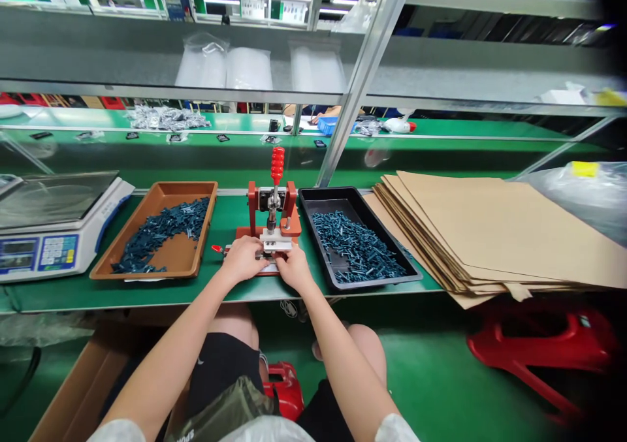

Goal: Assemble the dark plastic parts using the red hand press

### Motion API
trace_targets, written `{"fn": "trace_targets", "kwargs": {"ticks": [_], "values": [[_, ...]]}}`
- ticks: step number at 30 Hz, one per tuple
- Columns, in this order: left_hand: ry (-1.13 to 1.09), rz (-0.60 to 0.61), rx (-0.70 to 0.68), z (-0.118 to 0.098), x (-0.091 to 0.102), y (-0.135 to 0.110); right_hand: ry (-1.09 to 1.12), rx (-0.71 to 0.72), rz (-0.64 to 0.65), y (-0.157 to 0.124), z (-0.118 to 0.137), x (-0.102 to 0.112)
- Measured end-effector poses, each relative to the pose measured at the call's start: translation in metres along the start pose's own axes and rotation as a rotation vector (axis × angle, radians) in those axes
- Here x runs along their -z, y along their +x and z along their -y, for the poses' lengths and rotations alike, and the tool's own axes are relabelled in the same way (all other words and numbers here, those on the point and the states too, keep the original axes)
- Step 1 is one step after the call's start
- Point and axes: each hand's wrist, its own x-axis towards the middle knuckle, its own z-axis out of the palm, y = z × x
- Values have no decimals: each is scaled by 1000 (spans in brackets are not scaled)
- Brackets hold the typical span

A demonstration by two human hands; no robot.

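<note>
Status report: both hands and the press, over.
Left hand, right hand at press base, grip unclear. Red lever upright. Brown tray, black tray flank it.

We see the hand press (272,217) as metal under matt brick-red paint, its lever topped by a glossy, ribbed red plastic grip (277,164). On our left sits a smooth brown plastic tray (176,257), on our right a glossier black plastic tray (327,205), both holding dark teal small parts (357,246) with a dull sheen. Our bench mat (230,217) is smooth green with a faint shine. The scale (53,197) has a brushed steel pan. The cardboard sheets (490,226) look matt and fibrous.
</note>
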Motion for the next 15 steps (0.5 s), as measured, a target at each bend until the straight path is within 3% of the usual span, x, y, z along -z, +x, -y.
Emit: {"fn": "trace_targets", "kwargs": {"ticks": [2, 4, 7, 9, 12, 15], "values": [[-8, -56, -73, 1, 2, -13, -4, 4, -6, 0, 0, 1], [-8, -221, -95, 9, 6, -27, 7, -4, -13, 1, 1, 1], [-92, -612, 111, 32, 14, -38, 31, -25, 0, 2, 5, 2], [-267, -738, 280, 42, 13, -31, 32, -39, 5, 2, 8, 3], [-379, -562, 262, 33, 2, -11, 41, -45, -4, 2, 8, 5], [-195, -373, 122, 12, -10, 3, 82, -71, -26, 3, 2, 6]]}}
